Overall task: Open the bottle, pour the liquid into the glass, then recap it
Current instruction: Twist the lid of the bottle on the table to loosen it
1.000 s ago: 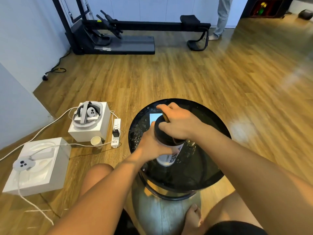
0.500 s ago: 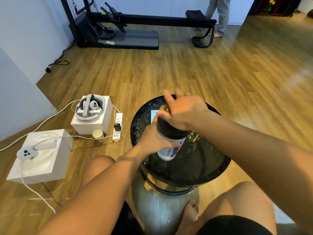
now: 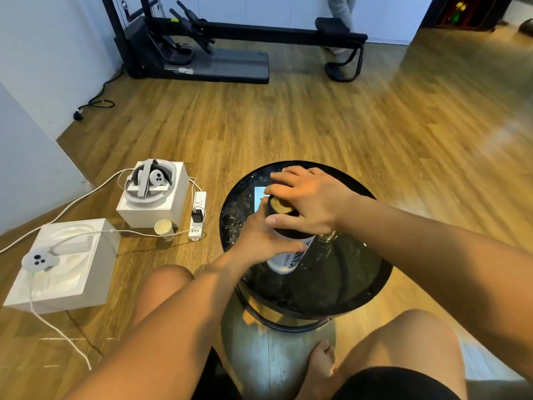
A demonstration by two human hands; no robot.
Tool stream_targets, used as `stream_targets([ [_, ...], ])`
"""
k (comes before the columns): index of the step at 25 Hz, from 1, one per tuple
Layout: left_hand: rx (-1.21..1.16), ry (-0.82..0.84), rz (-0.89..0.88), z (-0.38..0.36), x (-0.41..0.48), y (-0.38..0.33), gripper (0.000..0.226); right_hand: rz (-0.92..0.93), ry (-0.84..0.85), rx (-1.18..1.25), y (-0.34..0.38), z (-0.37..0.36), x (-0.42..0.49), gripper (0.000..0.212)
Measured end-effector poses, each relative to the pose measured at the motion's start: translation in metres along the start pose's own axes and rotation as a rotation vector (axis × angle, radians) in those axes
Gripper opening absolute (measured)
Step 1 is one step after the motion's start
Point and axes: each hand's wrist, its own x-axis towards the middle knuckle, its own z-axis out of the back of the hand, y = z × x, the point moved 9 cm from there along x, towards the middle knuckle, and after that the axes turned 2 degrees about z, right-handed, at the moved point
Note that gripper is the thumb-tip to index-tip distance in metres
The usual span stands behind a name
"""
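Note:
A white bottle (image 3: 284, 262) with dark lettering stands upright on a round black glass table (image 3: 360, 287). Its wide black cap (image 3: 281, 207) has a tan top. My left hand (image 3: 261, 236) wraps around the bottle's upper body. My right hand (image 3: 307, 202) lies over the cap, with the thumb on its near rim and the fingers spread across the far side. A clear glass (image 3: 328, 236) shows only as a small glint just right of the bottle, mostly hidden under my right wrist.
A lit phone (image 3: 259, 197) lies on the table behind the bottle. On the floor to the left stand two white boxes (image 3: 150, 209) (image 3: 62, 274) with headset gear, cables, a power strip (image 3: 198, 216) and a paper cup (image 3: 163, 228). A treadmill (image 3: 219, 63) stands at the back.
My right hand has turned on the cap: its fingers are now spread wider over the far side and the thumb sits on the near rim. The bottle and left hand stay in place.

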Motion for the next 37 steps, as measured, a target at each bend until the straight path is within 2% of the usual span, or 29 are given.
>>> stream_targets([
  [2,0.000,0.000,0.038,-0.002,0.000,0.002,0.084,-0.283,0.105,0.054,-0.011,0.004,-0.001,0.093],
  [4,-0.006,0.006,0.076,-0.003,0.001,0.003,0.092,-0.562,0.130,0.073,-0.025,0.009,-0.003,0.092],
  [6,0.002,0.023,0.079,-0.004,0.003,0.004,0.097,-0.648,0.196,0.100,-0.029,0.001,-0.001,0.088],
  [8,-0.006,0.039,0.075,-0.005,0.004,0.008,0.107,-0.598,0.272,0.208,-0.024,-0.007,0.004,0.076],
  [10,-0.017,0.051,0.068,-0.006,0.004,0.010,0.118,-0.448,0.305,0.267,-0.012,-0.010,0.009,0.063],
  [11,-0.009,0.052,0.073,-0.006,0.005,0.012,0.113,-0.364,0.279,0.271,-0.005,-0.010,0.010,0.052],
  [14,-0.012,0.045,0.087,-0.006,0.003,0.013,0.060,-0.129,0.061,0.211,0.014,-0.003,0.015,0.023],
  [16,-0.039,0.039,0.103,-0.007,0.004,0.015,0.054,-0.073,-0.047,0.270,0.016,0.008,0.014,0.024],
  [18,-0.047,0.041,0.096,-0.007,0.003,0.011,0.066,-0.197,-0.028,0.250,0.004,0.010,0.011,0.052],
  [20,0.003,0.054,0.110,-0.006,0.003,0.008,0.086,-0.452,0.073,0.006,-0.013,0.006,0.006,0.072],
  [21,0.017,0.059,0.119,-0.006,0.003,0.008,0.093,-0.527,0.123,-0.084,-0.015,0.003,0.005,0.074],
  [23,-0.029,0.059,0.120,-0.006,0.004,0.009,0.090,-0.497,0.142,-0.096,-0.005,0.002,0.009,0.064],
  [25,-0.099,0.071,0.124,-0.008,0.004,0.013,0.081,-0.349,0.102,0.031,0.011,0.005,0.014,0.044],
  [27,-0.149,0.092,0.119,-0.010,0.003,0.017,0.058,-0.176,0.075,0.091,0.030,0.005,0.013,0.021],
  [28,-0.161,0.100,0.109,-0.010,0.003,0.016,0.055,-0.114,0.054,0.122,0.035,0.005,0.012,0.017],
  [30,-0.136,0.101,0.074,-0.009,0.002,0.008,0.065,-0.084,-0.058,0.254,0.035,0.013,0.009,0.023],
  [32,-0.036,0.074,0.070,-0.006,0.001,0.001,0.082,-0.258,-0.136,0.209,0.012,0.023,0.008,0.047],
  [34,-0.008,0.062,0.081,-0.004,0.001,0.000,0.090,-0.524,0.009,-0.002,-0.014,0.018,0.004,0.070],
  [35,0.007,0.062,0.074,-0.003,0.001,-0.001,0.091,-0.585,0.102,-0.031,-0.019,0.011,0.003,0.074],
  [37,0.003,0.070,0.079,-0.004,0.002,0.003,0.087,-0.559,0.151,0.025,-0.017,-0.001,0.009,0.070],
])
